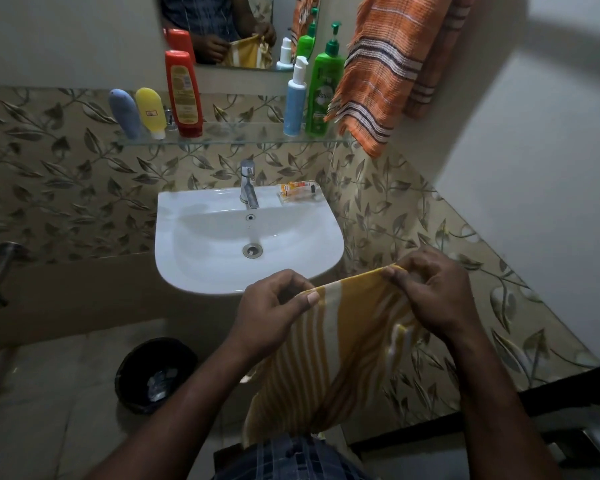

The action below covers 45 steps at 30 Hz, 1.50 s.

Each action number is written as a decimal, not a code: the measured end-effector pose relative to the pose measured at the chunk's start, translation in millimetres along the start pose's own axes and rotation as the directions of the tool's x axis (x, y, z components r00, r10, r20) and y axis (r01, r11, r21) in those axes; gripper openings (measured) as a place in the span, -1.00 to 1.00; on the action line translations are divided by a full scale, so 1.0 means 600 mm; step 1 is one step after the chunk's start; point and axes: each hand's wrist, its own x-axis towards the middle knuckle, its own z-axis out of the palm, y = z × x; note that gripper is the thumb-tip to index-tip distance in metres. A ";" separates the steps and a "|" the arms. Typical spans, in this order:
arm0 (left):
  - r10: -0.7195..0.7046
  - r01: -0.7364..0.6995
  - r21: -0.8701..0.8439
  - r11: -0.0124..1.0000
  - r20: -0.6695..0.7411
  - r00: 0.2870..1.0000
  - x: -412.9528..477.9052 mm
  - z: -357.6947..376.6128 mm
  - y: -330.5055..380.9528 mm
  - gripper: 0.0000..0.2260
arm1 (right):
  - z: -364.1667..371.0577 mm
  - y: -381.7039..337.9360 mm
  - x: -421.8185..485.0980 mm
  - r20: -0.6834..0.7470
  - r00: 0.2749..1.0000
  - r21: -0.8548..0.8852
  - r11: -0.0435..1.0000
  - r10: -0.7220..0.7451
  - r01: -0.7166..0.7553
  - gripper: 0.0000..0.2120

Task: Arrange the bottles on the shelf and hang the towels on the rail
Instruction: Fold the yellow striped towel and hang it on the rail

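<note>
Near the white ceramic sink, the left hand and right hand each pinch, fingers curled, the top edge of a yellow-and-white striped cloth towel. On the far glass shelf stands a green plastic pump bottle, its label seemingly "Vatika"; an orange striped towel hangs just right of it

A glass shelf hangs over the white sink. On its left end stand a grey-blue bottle, a yellow bottle on its white cap and a tall red bottle, close together. On its right end stand a light blue pump bottle and a big green pump bottle, side by side. A small orange packet lies on the sink's rim, just right of the tap. A black bin sits on the floor
</note>
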 end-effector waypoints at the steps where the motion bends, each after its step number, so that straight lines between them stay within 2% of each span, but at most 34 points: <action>1: 0.021 -0.021 0.014 1.000 -0.003 1.000 0.001 -0.001 0.000 -0.94 | 0.000 -0.001 0.000 -0.011 1.000 -0.003 1.000 0.001 -0.001 -0.84; 5: 0.141 -0.142 0.065 0.988 0.032 0.990 -0.001 -0.004 0.009 -0.91 | -0.003 -0.012 0.000 -0.074 0.997 0.025 1.000 0.021 -0.019 -0.85; 7: 0.150 -0.158 0.130 0.979 0.073 0.986 0.000 -0.003 0.010 -0.90 | -0.006 -0.015 0.001 -0.089 0.996 0.032 0.999 0.021 -0.018 -0.85; 10: 0.051 -0.098 0.255 0.962 0.184 0.982 0.009 -0.004 0.007 -0.90 | -0.012 -0.022 0.002 -0.097 0.995 0.045 0.999 0.019 -0.014 -0.84; 13: -0.046 -0.070 0.336 0.939 0.325 0.945 0.016 -0.002 0.005 -0.89 | -0.015 -0.026 0.002 -0.101 0.995 0.050 0.999 0.011 -0.006 -0.84; 15: -0.048 -0.074 0.346 0.935 0.331 0.942 0.018 0.001 0.004 -0.88 | -0.016 -0.026 0.002 -0.106 0.994 0.064 0.998 0.020 -0.013 -0.84; 18: -0.033 -0.032 0.262 0.965 0.239 0.970 0.018 -0.001 -0.001 -0.80 | -0.021 -0.023 0.003 -0.132 0.990 0.087 0.996 0.040 -0.029 -0.87; 21: -0.094 0.089 0.082 0.993 0.055 0.994 0.019 0.000 0.001 -0.83 | -0.027 -0.021 0.002 -0.134 0.991 0.092 0.996 0.026 -0.013 -0.87; 24: -0.234 0.216 -0.158 0.964 -0.105 0.967 0.021 0.005 0.006 -0.91 | -0.024 -0.019 0.002 -0.146 0.989 0.084 0.996 0.018 -0.006 -0.86; 26: -0.275 0.241 -0.206 0.948 -0.157 0.948 0.023 0.008 0.006 -0.88 | -0.020 -0.017 0.003 -0.153 0.988 0.072 0.997 0.015 -0.004 -0.83; 30: -0.206 0.184 -0.139 0.973 -0.165 0.964 0.022 0.006 0.004 -0.93 | -0.021 -0.018 0.006 -0.155 0.988 0.077 0.997 0.008 0.004 -0.82; 33: -0.139 0.128 -0.076 0.989 -0.162 0.977 0.024 0.004 0.005 -0.83 | -0.026 -0.016 0.008 -0.159 0.987 0.099 0.995 0.017 -0.001 -0.88; 38: -0.140 0.143 -0.010 0.990 -0.281 0.949 0.024 0.008 0.011 -0.87 | -0.023 -0.016 0.011 -0.167 0.986 0.095 0.995 0.009 0.007 -0.87; 41: -0.121 0.140 0.027 0.990 -0.357 0.926 0.023 0.011 0.015 -0.82 | -0.022 -0.015 0.012 -0.176 0.984 0.090 0.996 -0.006 0.022 -0.87; 45: -0.086 0.113 0.056 0.992 -0.352 0.932 0.021 0.012 0.014 -0.82 | -0.023 -0.012 0.010 -0.172 0.985 0.089 0.996 -0.012 0.028 -0.87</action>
